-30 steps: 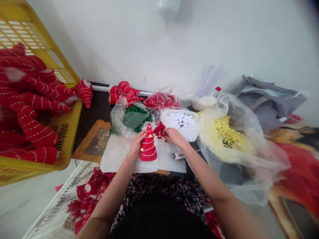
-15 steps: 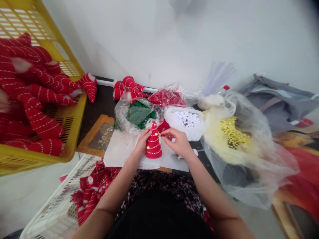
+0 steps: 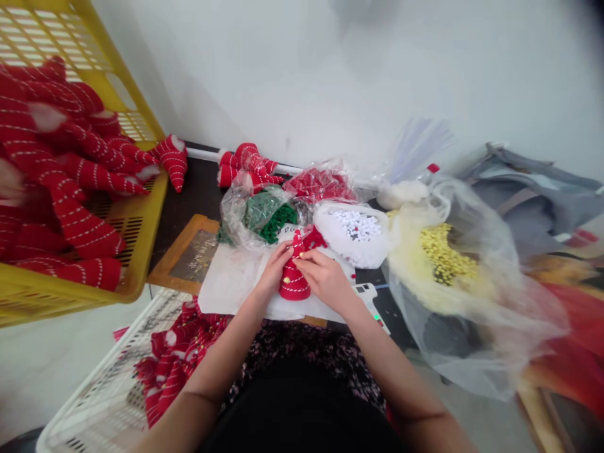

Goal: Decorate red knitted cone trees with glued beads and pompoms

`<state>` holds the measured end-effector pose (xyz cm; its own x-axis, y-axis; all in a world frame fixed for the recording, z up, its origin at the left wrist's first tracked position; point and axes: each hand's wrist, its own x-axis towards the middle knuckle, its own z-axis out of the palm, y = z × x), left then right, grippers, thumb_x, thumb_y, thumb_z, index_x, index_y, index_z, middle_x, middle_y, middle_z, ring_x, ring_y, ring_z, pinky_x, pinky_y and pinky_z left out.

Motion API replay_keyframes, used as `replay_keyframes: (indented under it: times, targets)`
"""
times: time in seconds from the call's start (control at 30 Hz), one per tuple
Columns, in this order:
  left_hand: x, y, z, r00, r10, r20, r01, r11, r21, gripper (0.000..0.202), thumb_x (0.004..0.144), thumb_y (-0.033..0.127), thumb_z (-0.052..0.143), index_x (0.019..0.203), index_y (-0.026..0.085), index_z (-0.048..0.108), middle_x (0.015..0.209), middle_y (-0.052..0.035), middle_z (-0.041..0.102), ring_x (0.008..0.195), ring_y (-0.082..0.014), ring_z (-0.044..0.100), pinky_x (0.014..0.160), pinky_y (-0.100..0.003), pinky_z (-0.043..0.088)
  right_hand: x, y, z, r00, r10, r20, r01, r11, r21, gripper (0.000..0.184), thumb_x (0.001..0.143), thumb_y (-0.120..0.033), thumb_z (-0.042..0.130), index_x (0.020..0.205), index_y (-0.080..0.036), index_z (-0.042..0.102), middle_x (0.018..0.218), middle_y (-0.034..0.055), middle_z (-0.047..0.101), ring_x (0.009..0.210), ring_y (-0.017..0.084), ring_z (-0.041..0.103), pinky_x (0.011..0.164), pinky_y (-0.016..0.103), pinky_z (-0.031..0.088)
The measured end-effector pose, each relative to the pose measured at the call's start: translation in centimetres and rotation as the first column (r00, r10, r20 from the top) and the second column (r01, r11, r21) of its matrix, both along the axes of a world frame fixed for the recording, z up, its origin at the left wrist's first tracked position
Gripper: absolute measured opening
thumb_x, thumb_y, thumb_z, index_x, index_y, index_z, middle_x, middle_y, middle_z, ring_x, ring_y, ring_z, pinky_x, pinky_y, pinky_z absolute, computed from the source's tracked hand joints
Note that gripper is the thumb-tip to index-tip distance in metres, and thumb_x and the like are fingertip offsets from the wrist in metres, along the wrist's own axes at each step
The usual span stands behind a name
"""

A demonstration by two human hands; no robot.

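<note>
Dark table [image 3: 189, 196], pale wall [image 3: 264, 75]; left hand [image 3: 274, 272] clasping red cone [image 3: 294, 290] (right hand [image 3: 326, 280] touching, pinch unclear).

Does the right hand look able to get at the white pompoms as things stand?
Probably yes: the white pompoms lie exposed in the open white bag beyond the right hand, and nothing visible blocks the way. It would likely have to leave the red cone first.
</note>
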<state>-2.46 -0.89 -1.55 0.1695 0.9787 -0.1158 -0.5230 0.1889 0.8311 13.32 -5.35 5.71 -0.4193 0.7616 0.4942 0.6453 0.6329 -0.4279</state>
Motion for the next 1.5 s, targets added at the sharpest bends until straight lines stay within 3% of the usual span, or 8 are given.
replay_keyframes:
  times: [0.23, 0.7, 0.83, 0.9, 1.0, 1.13, 1.33, 1.5]
  targets:
    - [-0.1, 0.3, 0.1, 0.996, 0.082, 0.038, -0.075, 0.983, -0.168, 0.035, 0.073, 0.036, 0.087, 0.102, 0.02, 0.077, 0.098, -0.0035, 0.078, 0.096, -0.0254, 0.071, 0.089, -0.035, 0.054, 1.0, -2.7, 0.6, 0.944, -0.011, -0.33, -0.018, 0.996, -0.085, 0.01, 0.098, -0.016, 0.07, 0.104, -0.022, 0.075, 0.096, 0.0046, 0.08, 0.078, 0.019, 0.075, 0.073, 0.03, 0.064]
    - [0.1, -0.1, 0.9, 0.987, 0.156, 0.042, -0.142, 0.96, -0.241, 0.033, 0.073, 0.029, 0.085, 0.104, 0.02, 0.077, 0.1, -0.0024, 0.081, 0.095, -0.024, 0.074, 0.09, -0.035, 0.058, -0.1, -3.7, -2.9, 1.0, -0.003, 0.002, 0.002, 0.981, 0.195, 0.024, 0.105, -0.013, 0.057, 0.116, -0.02, 0.077, 0.093, 0.0079, 0.082, 0.081, 0.022, 0.075, 0.077, 0.035, 0.061]
    - [0.1, -0.1, 0.9, 0.989, 0.142, 0.047, -0.127, 0.961, -0.245, 0.039, 0.072, 0.032, 0.087, 0.107, 0.019, 0.077, 0.097, -0.0029, 0.08, 0.091, -0.0232, 0.074, 0.086, -0.033, 0.056, 2.9, -1.5, -2.8, 0.958, -0.284, -0.041, 0.284, 0.959, 0.004, 0.022, 0.107, -0.02, 0.054, 0.112, -0.02, 0.076, 0.106, 0.0096, 0.081, 0.089, 0.022, 0.076, 0.079, 0.032, 0.06]
    - [0.0, -0.1, 0.9, 0.99, 0.131, 0.052, -0.113, 0.959, -0.26, 0.041, 0.071, 0.032, 0.087, 0.108, 0.019, 0.076, 0.095, -0.0027, 0.08, 0.087, -0.0227, 0.074, 0.083, -0.033, 0.056, 4.9, 0.4, -2.8, 0.895, -0.389, 0.217, 0.426, 0.889, -0.166, 0.023, 0.104, -0.017, 0.055, 0.111, -0.017, 0.077, 0.109, 0.0122, 0.079, 0.092, 0.024, 0.075, 0.082, 0.032, 0.057]
    - [-0.2, -0.1, 1.0, 0.99, 0.125, 0.062, -0.103, 0.952, -0.287, 0.042, 0.071, 0.031, 0.087, 0.11, 0.019, 0.076, 0.092, -0.0023, 0.08, 0.083, -0.0218, 0.073, 0.081, -0.032, 0.055, 7.1, 2.6, -2.9, 0.792, -0.315, 0.523, 0.518, 0.801, -0.301, 0.026, 0.101, -0.01, 0.054, 0.108, -0.015, 0.078, 0.112, 0.0151, 0.077, 0.099, 0.026, 0.074, 0.086, 0.031, 0.052]
    - [-0.4, -0.1, 1.0, 0.991, 0.11, 0.075, -0.084, 0.955, -0.285, 0.041, 0.072, 0.03, 0.087, 0.11, 0.019, 0.076, 0.094, -0.0025, 0.08, 0.086, -0.0226, 0.074, 0.082, -0.032, 0.056, 7.9, 3.7, -3.6, 0.788, -0.254, 0.561, 0.5, 0.795, -0.342, 0.028, 0.099, -0.007, 0.052, 0.1, -0.013, 0.079, 0.106, 0.0159, 0.077, 0.099, 0.027, 0.072, 0.085, 0.031, 0.049]
    - [-0.4, -0.1, 1.2, 0.992, 0.104, 0.077, -0.078, 0.955, -0.287, 0.044, 0.07, 0.031, 0.089, 0.11, 0.019, 0.075, 0.095, -0.0023, 0.081, 0.087, -0.0222, 0.074, 0.083, -0.032, 0.056, 7.1, 3.2, -3.8, 0.85, -0.18, 0.495, 0.398, 0.836, -0.378, 0.046, 0.094, -0.001, 0.052, 0.134, -0.015, 0.069, 0.12, 0.0122, 0.076, 0.105, 0.022, 0.071, 0.091, 0.028, 0.047]
    - [-0.4, -0.1, 1.4, 0.99, 0.115, 0.085, -0.084, 0.948, -0.307, 0.042, 0.069, 0.031, 0.089, 0.107, 0.019, 0.074, 0.093, -0.0015, 0.08, 0.083, -0.0199, 0.073, 0.081, -0.031, 0.055, 6.8, 3.4, -3.9, 0.914, -0.126, 0.387, 0.298, 0.855, -0.424, 0.024, 0.089, -0.005, 0.064, 0.104, -0.016, 0.079, 0.108, 0.0104, 0.077, 0.095, 0.021, 0.072, 0.087, 0.027, 0.05]
